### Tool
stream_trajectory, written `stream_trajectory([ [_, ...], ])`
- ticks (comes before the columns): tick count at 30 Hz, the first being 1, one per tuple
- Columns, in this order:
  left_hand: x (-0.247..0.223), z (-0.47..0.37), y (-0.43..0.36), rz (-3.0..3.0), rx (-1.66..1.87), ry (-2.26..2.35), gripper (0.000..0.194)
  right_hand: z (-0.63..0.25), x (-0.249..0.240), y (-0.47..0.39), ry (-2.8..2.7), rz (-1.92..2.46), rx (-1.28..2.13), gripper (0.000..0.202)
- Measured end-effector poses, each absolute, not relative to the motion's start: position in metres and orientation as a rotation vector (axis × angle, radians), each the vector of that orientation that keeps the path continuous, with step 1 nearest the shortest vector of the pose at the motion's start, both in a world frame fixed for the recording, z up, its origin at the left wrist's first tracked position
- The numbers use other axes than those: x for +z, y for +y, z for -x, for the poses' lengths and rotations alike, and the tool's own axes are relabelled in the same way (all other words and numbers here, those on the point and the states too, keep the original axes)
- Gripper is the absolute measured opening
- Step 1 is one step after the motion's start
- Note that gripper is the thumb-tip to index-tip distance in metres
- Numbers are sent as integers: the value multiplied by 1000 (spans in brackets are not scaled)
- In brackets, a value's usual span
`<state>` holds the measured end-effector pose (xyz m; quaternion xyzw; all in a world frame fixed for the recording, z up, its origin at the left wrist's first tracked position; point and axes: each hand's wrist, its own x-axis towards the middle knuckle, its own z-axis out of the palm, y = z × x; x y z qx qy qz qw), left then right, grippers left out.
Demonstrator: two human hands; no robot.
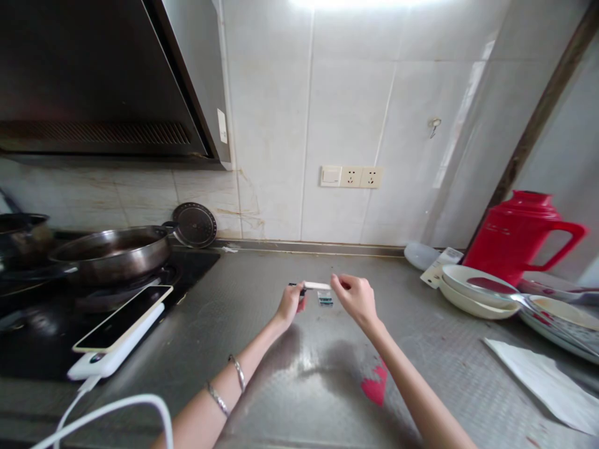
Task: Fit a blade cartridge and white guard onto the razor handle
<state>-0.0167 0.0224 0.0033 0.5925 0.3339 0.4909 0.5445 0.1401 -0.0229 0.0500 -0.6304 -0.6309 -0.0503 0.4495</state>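
A thin, white, bar-like thing (318, 286) spans the gap between my two hands above the metal counter. My left hand (291, 304) is closed on its left end, and a small dark piece (294, 285) shows at those fingers. My right hand (354, 295) is curled in a pinch at the bar's right end. Exactly what its fingertips grip is partly hidden by the knuckles. Just under the bar, a small clear packet (325, 299) with dark and teal markings lies on the counter. Two silver bangles (237, 373) circle my left forearm.
On the left, a steel pan (115, 252) sits on the black stove (37, 330), near a phone (124, 318) on a white power bank (116, 349) with a cable. At right stand a red thermos (512, 237), stacked dishes (477, 293) and white paper (543, 380).
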Motion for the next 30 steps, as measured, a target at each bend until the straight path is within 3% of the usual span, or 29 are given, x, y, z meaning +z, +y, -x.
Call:
stream_trajectory([
  [10,8,17,16,-1506,1220,817,56,-160,44,-27,-1504,1544,-345,48],
  [20,7,14,18,-1285,1243,667,55,-161,37,-23,-1523,1544,-329,50],
  [23,8,14,21,-1116,1213,655,51,-167,35,-24,-1409,1547,-11,52],
  [30,4,10,18,-957,1167,776,49,-111,50,-66,-1060,997,1395,36],
])
